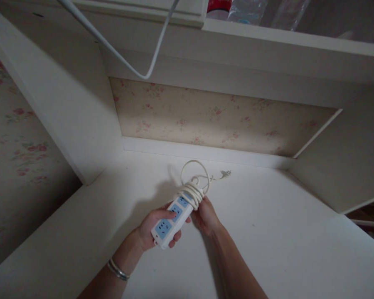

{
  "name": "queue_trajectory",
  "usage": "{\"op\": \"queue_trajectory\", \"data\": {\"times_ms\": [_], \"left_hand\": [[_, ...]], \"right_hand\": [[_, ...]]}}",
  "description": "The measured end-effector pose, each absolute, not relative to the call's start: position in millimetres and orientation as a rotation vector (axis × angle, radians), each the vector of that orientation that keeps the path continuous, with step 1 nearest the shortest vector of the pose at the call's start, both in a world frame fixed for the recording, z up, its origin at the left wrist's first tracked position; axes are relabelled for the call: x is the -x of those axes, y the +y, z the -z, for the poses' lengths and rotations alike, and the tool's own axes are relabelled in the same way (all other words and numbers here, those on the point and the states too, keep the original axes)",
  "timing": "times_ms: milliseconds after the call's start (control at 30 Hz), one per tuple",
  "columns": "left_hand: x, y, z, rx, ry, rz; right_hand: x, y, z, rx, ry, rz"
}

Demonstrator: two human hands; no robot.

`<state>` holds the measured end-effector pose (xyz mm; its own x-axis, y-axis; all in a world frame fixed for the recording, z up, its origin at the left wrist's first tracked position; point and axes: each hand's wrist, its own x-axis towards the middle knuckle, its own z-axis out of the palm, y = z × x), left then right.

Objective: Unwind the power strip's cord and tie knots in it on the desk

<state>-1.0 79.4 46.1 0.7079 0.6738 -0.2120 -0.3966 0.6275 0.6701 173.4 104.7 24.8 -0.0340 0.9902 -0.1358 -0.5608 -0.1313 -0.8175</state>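
The left hand (150, 231) closes its fingers around the near end of the rigid, probably light power strip (171, 221), while the right hand (206, 216) fingers pinch its springy cord coil (193, 192) at the far end.

- white plastic power strip (171, 220) with pale blue socket faces: smooth hard plastic, bit of a sheen
- off-white rubbery cord (193, 192) wound round the strip's far end: smooth, pretty matt
- white painted desk top (268, 241) under the strip: flat matt paint
- pink-flowered wallpaper panel (218, 118) behind the strip: papery, dull
- thin silver metal bangle (118, 270) down-left of the strip: shiny
- clear plastic bottles (247, 10) way above the strip: glossy
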Motion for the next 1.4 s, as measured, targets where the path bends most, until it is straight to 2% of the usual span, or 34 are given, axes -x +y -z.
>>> {"op": "queue_trajectory", "data": {"times_ms": [133, 267, 533, 667, 800, 933, 1167, 1300, 1400], "left_hand": [[-1.8, 77.2, -47.0, -0.679, 0.489, -0.616], [-3.1, 79.0, -49.7, -0.606, 0.543, -0.699], [0.1, 81.6, -52.2, -0.524, 0.527, -0.846], [-0.4, 79.2, -47.0, -0.552, 0.478, -0.728], [-0.4, 74.4, -43.2, -0.686, 0.347, -0.483], [1.7, 69.1, -48.3, -0.775, 0.343, -0.306], [11.8, 71.3, -55.2, -0.836, 0.438, -0.259], [6.6, 77.4, -50.6, -0.84, 0.573, -0.401], [-1.2, 81.0, -48.8, -0.776, 0.672, -0.615]], "right_hand": [[-190.7, 113.2, -26.2, 0.737, -0.539, -1.289], [-206.0, 118.2, -21.9, 0.726, -0.358, -1.244], [-185.3, 110.8, -16.3, 0.864, -0.474, -1.637], [-172.2, 99.4, -23.3, 0.863, -0.669, -1.865], [-172.5, 93.7, -32.2, 0.839, -0.695, -1.948], [-183.0, 97.9, -33.4, 0.819, -0.599, -1.811], [-217.4, 109.4, -34.3, 0.834, -0.572, -1.553], [-230.1, 115.9, -31.2, 0.753, -0.432, -1.315], [-224.2, 117.6, -29.7, 0.727, -0.396, -1.267]]}}
